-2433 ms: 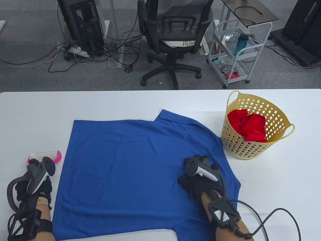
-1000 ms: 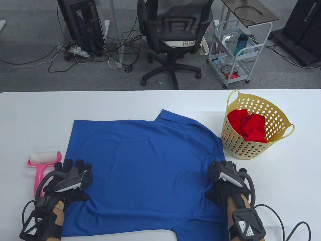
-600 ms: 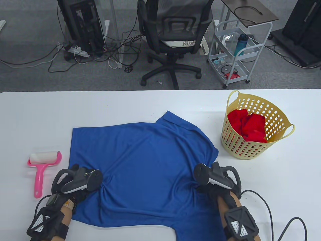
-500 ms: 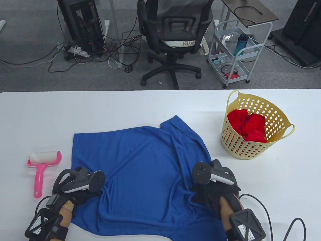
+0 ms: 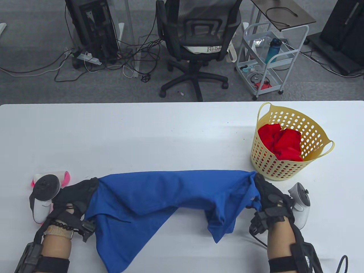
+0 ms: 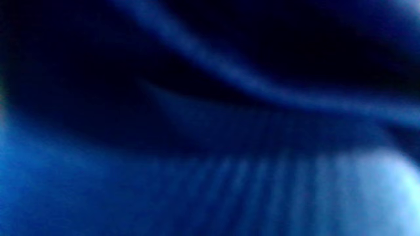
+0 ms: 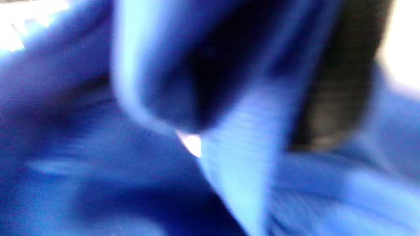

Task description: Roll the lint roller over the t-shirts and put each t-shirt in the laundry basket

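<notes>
Both-handed grip (image 5: pixel 76 193) (image 5: pixel 268 196) on blue t-shirt (image 5: pixel 170 193) (lifted)

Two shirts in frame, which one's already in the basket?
The red t-shirt, bunched inside the yellow laundry basket. The blue t-shirt is outside it, stretched between the left hand and right hand.

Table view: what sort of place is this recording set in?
Probably an office or lab: an office chair, a computer tower with floor cables, and a wheeled cart stand behind the white table.

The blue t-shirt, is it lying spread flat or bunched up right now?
Bunched up: the blue t-shirt hangs stretched between the left hand and right hand, its lower folds draping down.
</notes>
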`<state>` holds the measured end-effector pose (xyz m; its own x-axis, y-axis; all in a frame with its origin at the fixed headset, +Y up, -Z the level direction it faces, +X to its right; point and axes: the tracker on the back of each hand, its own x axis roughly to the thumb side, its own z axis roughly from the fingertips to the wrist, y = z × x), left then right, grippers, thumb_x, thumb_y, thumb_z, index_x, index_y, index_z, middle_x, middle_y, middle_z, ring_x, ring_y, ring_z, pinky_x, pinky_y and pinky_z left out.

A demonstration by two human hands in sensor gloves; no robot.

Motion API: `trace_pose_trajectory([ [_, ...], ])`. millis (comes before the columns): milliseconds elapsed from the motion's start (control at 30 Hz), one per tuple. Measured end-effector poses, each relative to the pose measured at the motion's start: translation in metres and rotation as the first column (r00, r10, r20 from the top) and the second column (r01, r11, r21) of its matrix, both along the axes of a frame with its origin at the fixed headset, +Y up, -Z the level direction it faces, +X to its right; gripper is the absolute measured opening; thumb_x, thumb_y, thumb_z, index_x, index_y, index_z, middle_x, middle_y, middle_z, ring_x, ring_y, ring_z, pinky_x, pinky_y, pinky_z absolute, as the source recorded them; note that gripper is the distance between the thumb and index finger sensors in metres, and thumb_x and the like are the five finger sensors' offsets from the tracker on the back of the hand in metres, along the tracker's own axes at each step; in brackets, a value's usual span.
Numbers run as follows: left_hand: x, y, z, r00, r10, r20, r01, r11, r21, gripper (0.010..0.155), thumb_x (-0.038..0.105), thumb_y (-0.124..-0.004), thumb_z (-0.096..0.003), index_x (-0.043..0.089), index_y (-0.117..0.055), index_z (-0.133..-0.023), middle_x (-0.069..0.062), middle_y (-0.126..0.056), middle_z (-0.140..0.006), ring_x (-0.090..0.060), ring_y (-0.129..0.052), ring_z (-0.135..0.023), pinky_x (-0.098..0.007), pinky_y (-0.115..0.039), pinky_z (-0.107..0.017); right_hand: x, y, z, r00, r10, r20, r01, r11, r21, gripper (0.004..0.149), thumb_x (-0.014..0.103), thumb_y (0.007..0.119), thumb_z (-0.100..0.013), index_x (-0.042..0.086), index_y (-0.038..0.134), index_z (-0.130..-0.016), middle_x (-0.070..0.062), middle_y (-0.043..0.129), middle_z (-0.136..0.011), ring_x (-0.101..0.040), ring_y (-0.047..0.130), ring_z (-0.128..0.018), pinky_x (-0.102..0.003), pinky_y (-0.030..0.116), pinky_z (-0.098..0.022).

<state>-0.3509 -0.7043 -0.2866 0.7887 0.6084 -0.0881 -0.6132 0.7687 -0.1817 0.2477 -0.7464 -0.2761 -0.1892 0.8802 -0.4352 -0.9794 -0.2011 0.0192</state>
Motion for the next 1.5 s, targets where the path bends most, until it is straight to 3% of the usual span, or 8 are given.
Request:
trace_pose_trajectory([
  [167,0.048,-0.006,0.009,0.401,-0.916,-0.018,0.901,0.391,0.187,0.071,0.055,-0.063,-0.0454,0.021,-0.056,-0.108,-0.003,-0.091,-0.093,-0.035,-0.082,-0.096,-0.067,-0.058,-0.071,-0.055,0.026,-0.001,0.048,0.995,-0.089,-0.956,0.072,0.283,0.07,0.052,0.064,-0.043,0.012,0.052,-0.1,-0.011,0.076,-0.091,-0.038,0.086,-0.08,-0.059,0.066,-0.063],
  [333,0.062,-0.029,0.011,0.688,-0.59,0.422,0.58,0.797,0.168,0.088,0.066,-0.065,-0.0369,0.028,-0.043,-0.113,-0.014,-0.058,-0.119,-0.048,-0.049,-0.111,-0.076,-0.04,-0.073,-0.098,0.02,0.008,0.427,0.851,-0.307,-0.717,0.525,0.458,0.091,0.063,0.065,-0.035,0.012,0.035,-0.104,-0.026,0.039,-0.106,-0.058,0.045,-0.096,-0.074,0.039,-0.065],
  [433,0.076,-0.048,0.015,0.624,-0.545,0.559,0.605,0.79,0.096,0.1,0.07,-0.07,-0.0308,0.029,-0.031,-0.114,-0.017,-0.042,-0.124,-0.052,-0.037,-0.112,-0.079,-0.032,-0.072,-0.117,0.003,0.01,0.479,0.667,-0.57,-0.604,0.722,0.338,0.101,0.067,0.064,-0.034,0.012,0.018,-0.105,-0.028,0.02,-0.107,-0.062,0.021,-0.097,-0.078,0.024,-0.064],
  [633,0.102,-0.036,0.02,0.55,-0.673,0.495,0.645,0.719,0.26,0.054,0.049,-0.074,-0.0414,0.029,-0.076,-0.091,-0.007,-0.085,-0.097,-0.036,-0.085,-0.094,-0.068,-0.058,-0.071,-0.137,0.01,0.01,0.095,0.86,-0.501,-0.751,0.392,0.532,0.069,0.049,0.077,-0.039,0.021,0.054,-0.097,-0.016,0.056,-0.101,-0.05,0.066,-0.09,-0.064,0.061,-0.064],
  [900,0.062,0.003,0.018,0.754,-0.144,0.641,0.198,0.98,-0.012,0.052,0.048,-0.071,-0.0456,0.02,-0.09,-0.085,-0.002,-0.109,-0.073,-0.029,-0.103,-0.073,-0.065,-0.068,-0.066,-0.114,0.025,0.023,0.348,0.641,-0.684,-0.604,0.711,0.359,0.053,0.046,0.078,-0.039,0.018,0.082,-0.084,-0.013,0.091,-0.081,-0.043,0.094,-0.069,-0.055,0.081,-0.051],
  [1033,0.01,0.019,0.009,0.994,-0.086,-0.073,0.104,0.951,0.29,0.054,0.043,-0.068,-0.0496,0.01,-0.082,-0.09,-0.005,-0.104,-0.068,-0.031,-0.1,-0.066,-0.065,-0.066,-0.062,-0.101,0.02,0.015,0.433,0.593,-0.679,-0.583,0.759,0.29,0.054,0.046,0.077,-0.04,0.016,0.081,-0.084,-0.011,0.093,-0.077,-0.039,0.096,-0.067,-0.053,0.082,-0.05],
  [1233,0.027,0.009,0.012,0.69,-0.716,-0.102,0.704,0.632,0.325,0.072,0.047,-0.067,-0.0486,0.014,-0.047,-0.109,-0.016,-0.071,-0.107,-0.047,-0.069,-0.099,-0.074,-0.05,-0.068,-0.105,0.019,0.016,0.416,0.618,-0.667,-0.604,0.736,0.305,0.054,0.046,0.076,-0.041,0.016,0.079,-0.086,-0.011,0.093,-0.077,-0.039,0.096,-0.066,-0.054,0.081,-0.05],
  [1500,0.08,-0.032,0.015,0.518,-0.775,0.363,0.799,0.589,0.117,0.076,0.06,-0.069,-0.0408,0.026,-0.06,-0.108,-0.013,-0.076,-0.11,-0.048,-0.065,-0.105,-0.074,-0.046,-0.072,-0.088,0.055,0.017,0.471,0.75,-0.465,-0.634,0.654,0.413,0.052,0.041,0.077,-0.042,0.014,0.077,-0.087,-0.01,0.093,-0.075,-0.036,0.096,-0.066,-0.054,0.078,-0.052],
])
